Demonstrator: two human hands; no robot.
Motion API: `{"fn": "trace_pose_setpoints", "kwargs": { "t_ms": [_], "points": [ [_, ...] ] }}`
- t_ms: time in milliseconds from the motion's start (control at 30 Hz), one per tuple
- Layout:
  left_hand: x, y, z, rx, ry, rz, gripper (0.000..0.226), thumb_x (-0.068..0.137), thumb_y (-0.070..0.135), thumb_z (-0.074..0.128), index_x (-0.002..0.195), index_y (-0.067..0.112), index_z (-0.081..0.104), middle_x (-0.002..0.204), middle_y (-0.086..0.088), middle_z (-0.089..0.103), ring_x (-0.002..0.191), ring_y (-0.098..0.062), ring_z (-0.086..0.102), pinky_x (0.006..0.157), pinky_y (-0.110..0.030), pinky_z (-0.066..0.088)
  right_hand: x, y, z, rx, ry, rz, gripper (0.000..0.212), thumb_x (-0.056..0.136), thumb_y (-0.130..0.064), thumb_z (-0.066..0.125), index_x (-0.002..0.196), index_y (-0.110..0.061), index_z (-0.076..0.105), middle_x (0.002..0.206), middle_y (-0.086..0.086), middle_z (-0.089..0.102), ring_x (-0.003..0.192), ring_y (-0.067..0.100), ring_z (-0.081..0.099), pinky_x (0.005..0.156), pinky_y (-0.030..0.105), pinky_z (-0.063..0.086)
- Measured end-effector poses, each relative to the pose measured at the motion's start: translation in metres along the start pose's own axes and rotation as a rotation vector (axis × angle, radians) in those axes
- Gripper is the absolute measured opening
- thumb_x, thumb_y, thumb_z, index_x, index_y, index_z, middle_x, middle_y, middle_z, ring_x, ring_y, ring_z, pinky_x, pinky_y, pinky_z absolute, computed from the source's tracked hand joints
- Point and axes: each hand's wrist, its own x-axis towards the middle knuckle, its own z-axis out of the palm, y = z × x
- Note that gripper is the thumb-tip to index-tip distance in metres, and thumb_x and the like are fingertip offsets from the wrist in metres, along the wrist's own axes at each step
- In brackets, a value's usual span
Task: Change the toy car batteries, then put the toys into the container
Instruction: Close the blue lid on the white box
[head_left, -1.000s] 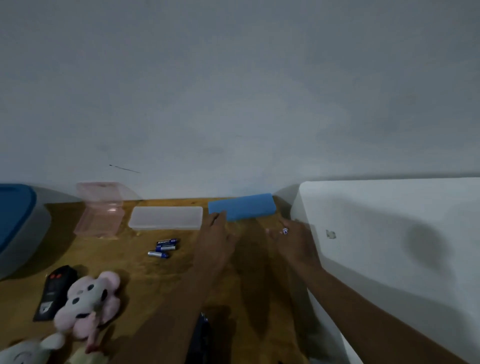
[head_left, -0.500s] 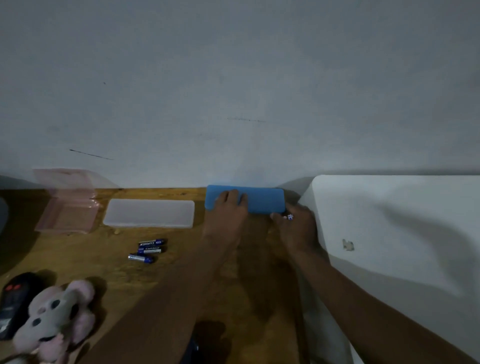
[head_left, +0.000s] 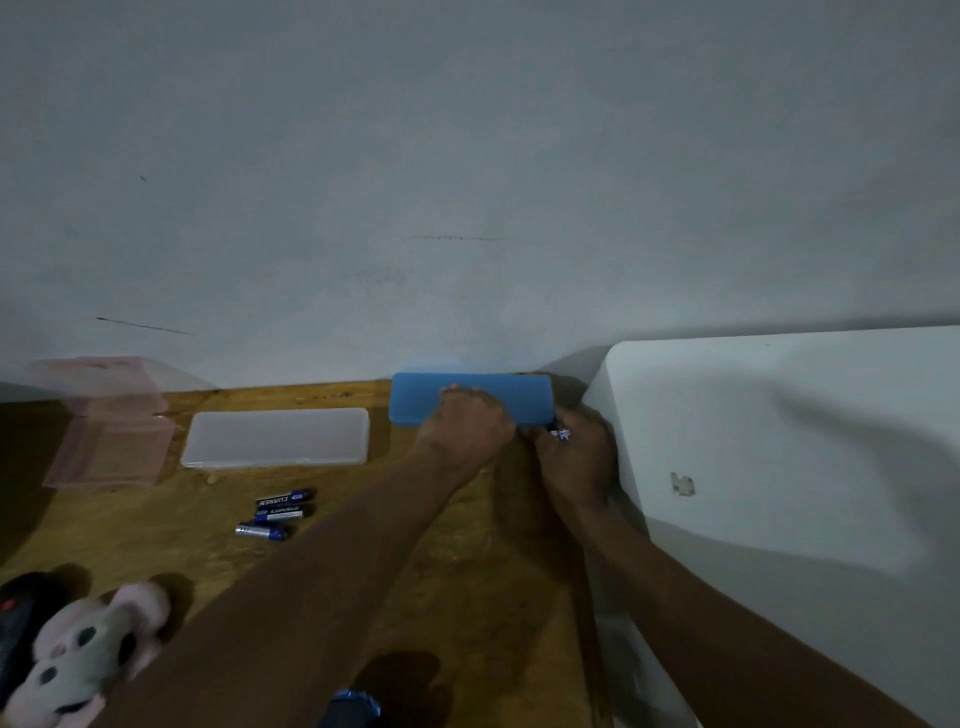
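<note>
A flat blue case (head_left: 524, 395) lies against the wall at the back of the wooden table (head_left: 467, 571). My left hand (head_left: 470, 423) lies on its front half, fingers curled over the lid. My right hand (head_left: 576, 460) is at the case's front right corner and pinches a small blue-and-white battery (head_left: 561, 434). Three loose blue batteries (head_left: 280, 512) lie on the table to the left of my left forearm. A bit of the blue toy car (head_left: 353, 706) shows at the bottom edge, mostly hidden by my arm.
A closed frosted white case (head_left: 275, 436) and an open pink case (head_left: 104, 426) sit left of the blue one. A pink plush toy (head_left: 93, 654) and a black remote (head_left: 15, 613) lie at the lower left. A white cabinet (head_left: 779, 467) borders the table on the right.
Both hands reached forward to the blue case. My left hand went from its left end onto its lid, and my right hand came up to its right corner with the battery.
</note>
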Motion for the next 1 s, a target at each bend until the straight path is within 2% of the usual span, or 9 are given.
{"fn": "trace_pose_setpoints", "kwargs": {
  "t_ms": [67,133,400,500,567,667,733,867,1000],
  "points": [
    [0.000,-0.001,0.001,0.036,-0.009,0.010,0.034,0.091,-0.013,0.041,0.124,-0.023,0.042,0.119,-0.040,0.054,0.106,-0.051,0.059,0.088,-0.056,0.050,0.001,0.000,0.000,0.000,0.004,-0.010,0.022,0.082,-0.020,0.072,0.103,-0.011,0.072,0.098,0.005,0.071,0.087,0.015,0.061,0.064,0.004,0.039],
    [0.000,-0.002,0.000,0.058,-0.012,0.017,0.032,0.091,-0.012,0.041,0.121,-0.022,0.045,0.115,-0.038,0.056,0.103,-0.049,0.060,0.085,-0.054,0.051,0.001,0.002,0.000,-0.002,0.004,-0.018,0.022,0.082,-0.019,0.072,0.102,-0.010,0.072,0.097,0.007,0.071,0.085,0.013,0.060,0.062,-0.002,0.032],
    [-0.009,-0.005,-0.012,0.063,0.023,0.022,0.022,0.091,-0.006,0.045,0.111,-0.009,0.055,0.106,-0.022,0.063,0.093,-0.035,0.063,0.072,-0.039,0.049,0.003,0.008,0.003,-0.042,0.023,0.011,0.019,0.080,-0.023,0.073,0.095,-0.012,0.071,0.094,0.008,0.070,0.088,0.022,0.065,0.070,0.022,0.048],
    [-0.015,-0.010,-0.015,0.017,0.034,0.011,0.025,0.092,-0.001,0.047,0.115,-0.001,0.057,0.113,-0.015,0.064,0.101,-0.030,0.063,0.075,-0.037,0.051,0.001,0.008,0.000,-0.092,0.018,-0.013,0.019,0.081,-0.025,0.073,0.091,-0.009,0.070,0.090,0.008,0.070,0.083,0.021,0.063,0.061,0.018,0.043],
    [-0.019,-0.015,-0.016,-0.076,0.039,-0.037,0.027,0.093,0.005,0.046,0.118,0.001,0.057,0.116,-0.015,0.063,0.105,-0.031,0.061,0.078,-0.040,0.052,-0.003,0.009,-0.002,-0.096,0.000,-0.028,0.018,0.082,-0.025,0.072,0.091,-0.009,0.070,0.090,0.008,0.070,0.083,0.021,0.062,0.060,0.016,0.044],
    [-0.025,-0.028,-0.015,-0.200,0.080,-0.068,0.029,0.094,0.020,0.046,0.117,0.006,0.055,0.114,-0.012,0.064,0.102,-0.029,0.061,0.076,-0.038,0.048,-0.010,0.011,-0.004,-0.039,-0.028,0.015,0.020,0.084,-0.026,0.070,0.098,-0.012,0.070,0.095,0.008,0.070,0.087,0.024,0.066,0.073,0.037,0.058],
    [-0.028,-0.038,-0.011,-0.292,0.136,-0.082,0.031,0.095,0.026,0.043,0.119,0.009,0.053,0.112,-0.010,0.063,0.099,-0.028,0.060,0.076,-0.037,0.045,-0.015,0.011,-0.006,-0.045,-0.048,0.022,0.020,0.083,-0.030,0.070,0.095,-0.013,0.070,0.090,0.005,0.070,0.083,0.021,0.066,0.070,0.039,0.059],
    [-0.025,-0.055,0.006,-0.602,0.133,-0.155,0.035,0.100,0.031,0.039,0.132,0.018,0.049,0.122,-0.008,0.061,0.108,-0.027,0.058,0.090,-0.039,0.046,-0.028,0.008,-0.013,-0.030,-0.056,0.055,0.016,0.085,-0.026,0.069,0.091,-0.011,0.067,0.085,0.000,0.068,0.081,0.019,0.066,0.072,0.032,0.057],
    [-0.020,-0.061,0.008,-0.892,0.150,-0.225,0.033,0.099,0.029,0.049,0.130,0.022,0.058,0.128,-0.009,0.062,0.113,-0.028,0.059,0.095,-0.037,0.046,-0.041,0.003,-0.027,-0.120,-0.068,0.000,0.021,0.091,-0.034,0.060,0.102,-0.015,0.064,0.091,-0.008,0.061,0.081,0.005,0.056,0.069,0.012,0.042]
  ]
}}
